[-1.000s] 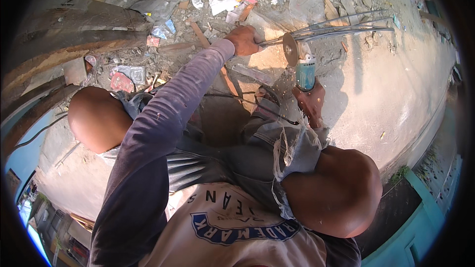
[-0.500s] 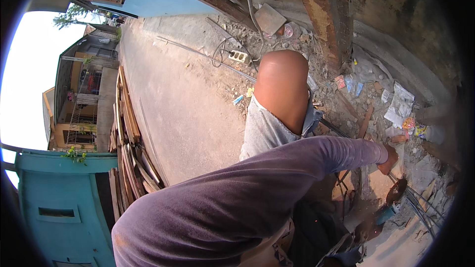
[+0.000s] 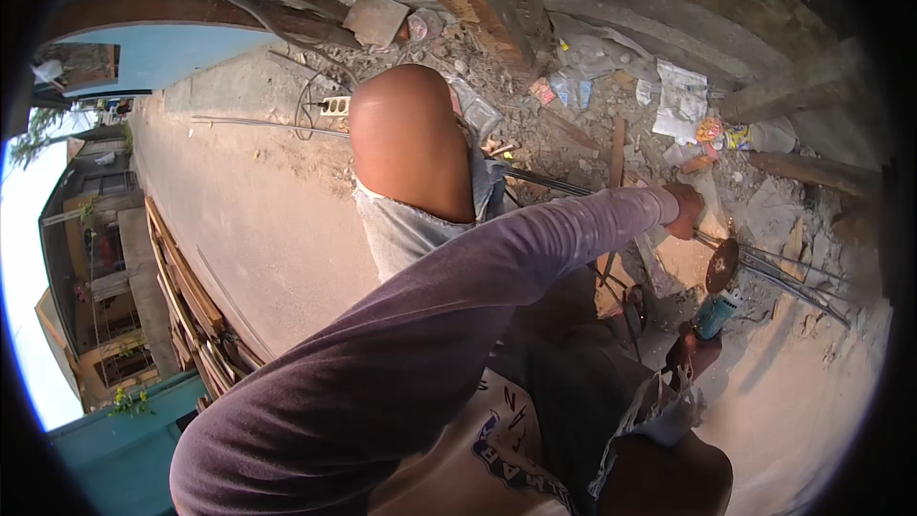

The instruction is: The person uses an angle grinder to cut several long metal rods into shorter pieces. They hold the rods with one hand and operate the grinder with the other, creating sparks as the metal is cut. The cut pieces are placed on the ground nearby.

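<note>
Whitish cup (image 3: 774, 136) near left fingers (image 3: 688, 222) around rods (image 3: 707, 239)

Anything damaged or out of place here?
Yes. The trousers are torn, frayed near the right hand on the grinder. A crumpled pale sheet litters the rubble. The bare left hand grips thin rods worryingly close to the disc.

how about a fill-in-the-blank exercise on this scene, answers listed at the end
The left hand grips thin rods made of ____.
The right hand holds an angle grinder whose body is ____ in colour.
The grinder's cutting disc is ____ in shape.
In the picture, the power strip just left of the bare knee is ____ in colour.

Missing words: metal; teal; round; white.
</note>
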{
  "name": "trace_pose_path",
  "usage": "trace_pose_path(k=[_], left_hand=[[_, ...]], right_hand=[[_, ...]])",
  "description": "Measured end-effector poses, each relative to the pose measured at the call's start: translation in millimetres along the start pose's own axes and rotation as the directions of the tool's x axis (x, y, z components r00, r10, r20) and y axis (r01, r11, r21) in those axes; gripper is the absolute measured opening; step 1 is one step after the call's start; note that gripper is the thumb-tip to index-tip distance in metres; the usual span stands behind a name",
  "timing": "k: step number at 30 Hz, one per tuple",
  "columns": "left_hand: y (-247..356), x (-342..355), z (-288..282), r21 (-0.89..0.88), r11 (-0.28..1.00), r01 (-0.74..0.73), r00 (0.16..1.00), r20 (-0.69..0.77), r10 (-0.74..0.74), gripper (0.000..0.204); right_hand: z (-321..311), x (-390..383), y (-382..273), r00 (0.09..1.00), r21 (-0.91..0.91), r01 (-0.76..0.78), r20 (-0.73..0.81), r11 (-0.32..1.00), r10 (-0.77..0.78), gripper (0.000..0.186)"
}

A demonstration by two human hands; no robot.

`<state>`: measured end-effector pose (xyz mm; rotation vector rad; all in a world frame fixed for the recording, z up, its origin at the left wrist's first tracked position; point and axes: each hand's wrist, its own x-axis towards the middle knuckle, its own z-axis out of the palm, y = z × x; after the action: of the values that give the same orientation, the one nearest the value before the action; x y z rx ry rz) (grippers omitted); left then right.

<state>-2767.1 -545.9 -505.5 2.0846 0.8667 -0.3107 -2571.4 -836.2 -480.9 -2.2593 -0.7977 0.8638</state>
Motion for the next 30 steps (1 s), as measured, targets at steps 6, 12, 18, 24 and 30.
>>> trace_pose_path(k=[6, 12, 18, 24, 30], left_hand=[[-54, -34, -2, -0.028, 0.998, -0.059, 0.996, -0.063, 0.057, 0.035], [-29, -26, -5, -0.076, 0.989, -0.124, 0.992, 0.000, 0.124, 0.037], [-33, -37, -11, -0.069, 0.990, -0.127, 0.992, 0.007, 0.127, 0.038], [-37, -32, -10, -0.073, 0.990, -0.124, 0.992, -0.003, 0.124, 0.040], [-41, -30, -6, -0.019, 0.991, -0.132, 0.991, -0.009, 0.131, 0.042]], right_hand=[[22, -7, -64, 0.997, -0.155, 0.071, 0.032, 0.985, -0.067, 0.051], [5, -19, -55, 0.998, -0.171, 0.049, -0.020, 0.984, -0.053, 0.055], [14, -17, -55, 1.000, -0.248, -0.016, 0.005, 0.969, 0.018, 0.057], [15, -16, -58, 1.000, -0.236, 0.011, -0.017, 0.972, -0.015, 0.057], [15, -14, -58, 1.000, -0.233, 0.023, -0.003, 0.972, -0.025, 0.056]])
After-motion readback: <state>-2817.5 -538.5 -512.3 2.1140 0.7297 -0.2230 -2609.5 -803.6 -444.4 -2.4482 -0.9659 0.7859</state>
